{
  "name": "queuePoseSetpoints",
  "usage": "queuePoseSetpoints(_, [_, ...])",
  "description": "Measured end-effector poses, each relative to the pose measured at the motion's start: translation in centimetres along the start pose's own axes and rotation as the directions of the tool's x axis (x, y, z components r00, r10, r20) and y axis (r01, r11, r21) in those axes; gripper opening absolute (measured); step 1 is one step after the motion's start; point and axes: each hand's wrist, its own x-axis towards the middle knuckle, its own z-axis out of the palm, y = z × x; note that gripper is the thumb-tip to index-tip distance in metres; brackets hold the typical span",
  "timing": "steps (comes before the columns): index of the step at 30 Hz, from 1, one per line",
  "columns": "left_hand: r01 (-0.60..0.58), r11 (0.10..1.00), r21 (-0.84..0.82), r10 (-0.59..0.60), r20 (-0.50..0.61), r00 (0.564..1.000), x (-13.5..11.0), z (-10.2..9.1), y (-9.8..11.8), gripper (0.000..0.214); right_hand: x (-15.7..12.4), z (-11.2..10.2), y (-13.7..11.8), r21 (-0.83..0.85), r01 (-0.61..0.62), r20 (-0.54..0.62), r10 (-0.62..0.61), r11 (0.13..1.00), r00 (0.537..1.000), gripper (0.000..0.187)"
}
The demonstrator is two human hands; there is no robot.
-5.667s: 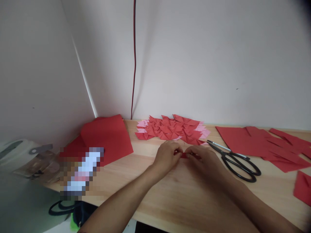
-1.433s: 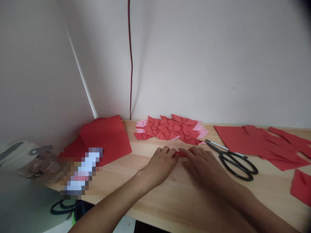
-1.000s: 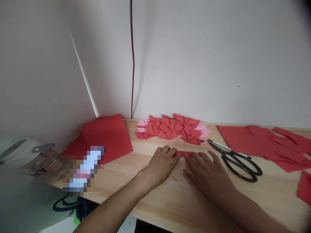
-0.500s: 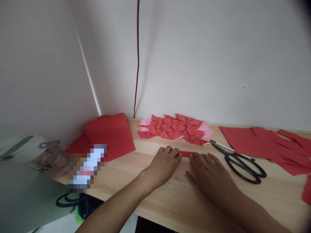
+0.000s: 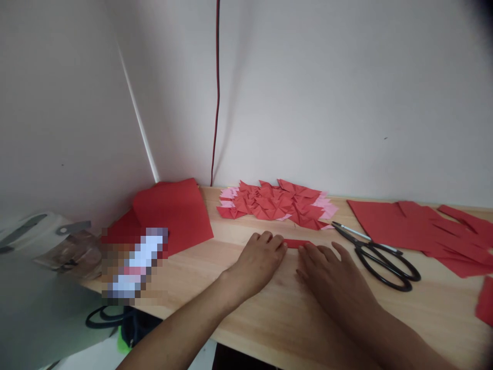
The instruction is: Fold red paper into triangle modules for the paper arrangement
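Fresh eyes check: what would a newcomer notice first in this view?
First, probably the jagged cluster of red and pink folded paper, at the back of the wooden tabletop near the wall. Next, the left hand and right hand in front of it, both touching a narrow red strip; black scissors lie to their right.

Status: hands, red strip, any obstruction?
Left hand, right hand down at opposite ends of red strip. Strip lying on wooden table. Scissors beside right hand, not over strip.
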Motion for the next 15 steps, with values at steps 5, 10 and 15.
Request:
queuePoseSetpoints(5, [0.002, 1.000, -0.011, -0.002, -0.006, 1.000, -0.02, 0.08, 0.05, 0.025, 0.03, 0.00, 0.34, 0.024, -0.012, 0.016, 0.011, 1.000, 1.000, 0.028])
queuePoseSetpoints(10, [0.000, 1.000, -0.017, 0.000, -0.017, 1.000, -0.01, 0.15, 0.15, 0.023, -0.02, 0.00, -0.11, 0.038, -0.017, -0.011, 0.018, 0.999, 1.000, 0.040])
queuePoseSetpoints(15, [0.003, 1.000, -0.015, -0.003, -0.004, 1.000, -0.02, 0.06, 0.08, 0.022, 0.16, -0.08, -0.26, -0.014, -0.031, 0.027, 0.032, 0.999, 0.999, 0.039])
